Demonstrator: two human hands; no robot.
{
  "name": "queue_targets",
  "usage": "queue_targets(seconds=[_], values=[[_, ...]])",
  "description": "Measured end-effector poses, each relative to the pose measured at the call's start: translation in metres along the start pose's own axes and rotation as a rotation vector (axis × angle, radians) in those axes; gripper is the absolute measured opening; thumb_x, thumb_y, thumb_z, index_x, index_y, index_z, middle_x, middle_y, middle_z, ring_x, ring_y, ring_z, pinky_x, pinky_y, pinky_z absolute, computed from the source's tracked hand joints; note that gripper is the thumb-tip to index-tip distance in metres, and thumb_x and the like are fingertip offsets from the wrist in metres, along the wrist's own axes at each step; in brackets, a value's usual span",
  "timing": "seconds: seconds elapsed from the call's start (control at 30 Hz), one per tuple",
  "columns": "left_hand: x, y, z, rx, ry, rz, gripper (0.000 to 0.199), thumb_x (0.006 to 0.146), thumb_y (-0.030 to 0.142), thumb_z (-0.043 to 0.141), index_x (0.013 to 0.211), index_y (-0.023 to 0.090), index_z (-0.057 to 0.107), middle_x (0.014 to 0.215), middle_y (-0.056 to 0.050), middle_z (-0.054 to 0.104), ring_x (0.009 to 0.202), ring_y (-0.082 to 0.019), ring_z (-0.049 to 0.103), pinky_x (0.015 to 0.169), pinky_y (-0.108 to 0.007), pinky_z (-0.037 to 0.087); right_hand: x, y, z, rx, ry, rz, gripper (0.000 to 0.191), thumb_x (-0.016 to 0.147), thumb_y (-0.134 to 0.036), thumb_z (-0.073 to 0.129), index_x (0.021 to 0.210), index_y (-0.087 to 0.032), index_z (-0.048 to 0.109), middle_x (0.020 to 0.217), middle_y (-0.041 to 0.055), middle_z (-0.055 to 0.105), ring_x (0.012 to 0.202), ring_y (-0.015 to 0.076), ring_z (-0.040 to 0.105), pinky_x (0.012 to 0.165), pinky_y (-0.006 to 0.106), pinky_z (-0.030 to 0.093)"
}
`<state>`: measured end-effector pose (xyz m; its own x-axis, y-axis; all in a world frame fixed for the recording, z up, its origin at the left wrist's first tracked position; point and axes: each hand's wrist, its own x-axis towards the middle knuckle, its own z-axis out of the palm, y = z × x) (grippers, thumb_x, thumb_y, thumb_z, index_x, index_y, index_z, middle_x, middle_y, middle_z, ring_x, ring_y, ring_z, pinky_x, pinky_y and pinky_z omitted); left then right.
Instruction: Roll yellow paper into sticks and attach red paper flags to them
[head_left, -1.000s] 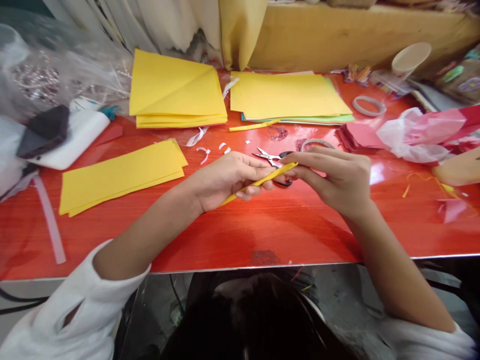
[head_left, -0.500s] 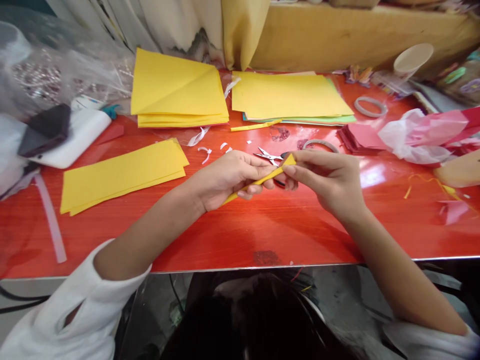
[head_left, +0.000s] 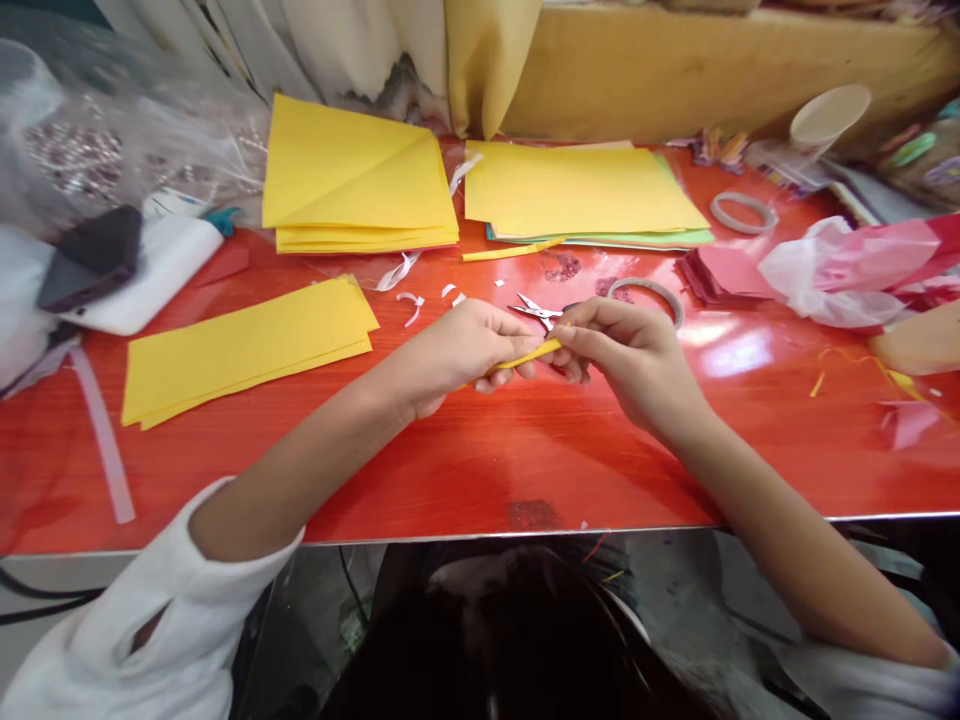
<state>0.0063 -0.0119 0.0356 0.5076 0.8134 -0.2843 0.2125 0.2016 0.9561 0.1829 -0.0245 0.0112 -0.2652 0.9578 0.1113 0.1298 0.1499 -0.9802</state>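
A narrow folded strip of yellow paper (head_left: 534, 354) is held between both hands above the red table. My left hand (head_left: 480, 345) is closed round its length, with the thumb on top and fingertips beneath. At the strip's right end, my right hand (head_left: 622, 345) pinches it between thumb and fingers, hiding the tip. Just behind the hands lie small scissors (head_left: 535, 309) with their blades spread; the handles are mostly covered by my right hand.
Yellow paper strips (head_left: 251, 350) lie at left. Behind are folded yellow sheets (head_left: 360, 185) and a stack of coloured paper (head_left: 585, 190). Tape rolls (head_left: 742, 213), red paper pieces (head_left: 724, 277) and pink tissue (head_left: 862, 265) sit at right. A dark phone-like object (head_left: 90, 260) rests at far left.
My right hand has moved slightly left, closer to my left hand. The strip's wider right end, visible before, is now folded or covered by the right fingers.
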Motion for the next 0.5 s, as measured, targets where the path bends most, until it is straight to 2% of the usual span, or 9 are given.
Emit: queue_targets(seconds=[0.13,0.27,0.4,0.5], values=[[0.0023,-0.0043,-0.0012,0.075,0.004,0.010,0.021,0.085,0.017,0.052,0.067,0.011,0.060,0.050,0.003,0.045,0.043,-0.002,0.036,0.040,-0.016,0.026,0.0014,0.0004,0.0013,-0.004,-0.016,0.042,0.012,0.080,-0.024,0.060,0.071,-0.017,0.061,0.063,-0.0007,0.061,0.051,0.0068,0.052,0.046,0.021,0.039],[0.0037,-0.0049,-0.0010,0.245,0.055,0.071,0.019,0.085,0.017,0.050,0.068,0.012,0.059,0.049,0.004,0.045,0.042,-0.003,0.038,0.043,-0.018,0.028,0.0030,0.0036,0.0022,0.115,0.018,0.123,0.006,0.078,-0.021,0.060,0.077,-0.016,0.062,0.062,-0.0007,0.060,0.049,0.0072,0.052,0.044,0.021,0.038],[0.0038,-0.0055,-0.0001,0.425,0.107,0.178,0.020,0.084,0.021,0.050,0.068,0.014,0.060,0.049,0.005,0.047,0.045,-0.006,0.041,0.049,-0.020,0.031,0.0047,0.0071,0.0022,0.188,0.018,0.151,0.025,0.076,-0.019,0.059,0.101,-0.017,0.060,0.061,-0.0024,0.061,0.047,0.0075,0.052,0.045,0.021,0.038],[0.0036,-0.0076,0.0018,0.542,0.145,0.256,0.021,0.083,0.021,0.049,0.067,0.015,0.061,0.054,0.003,0.052,0.050,-0.007,0.046,0.053,-0.021,0.032,0.0051,0.0090,0.0022,0.179,0.033,0.166,0.026,0.075,-0.016,0.057,0.100,-0.017,0.061,0.061,-0.0029,0.060,0.045,0.0064,0.050,0.044,0.021,0.037]])
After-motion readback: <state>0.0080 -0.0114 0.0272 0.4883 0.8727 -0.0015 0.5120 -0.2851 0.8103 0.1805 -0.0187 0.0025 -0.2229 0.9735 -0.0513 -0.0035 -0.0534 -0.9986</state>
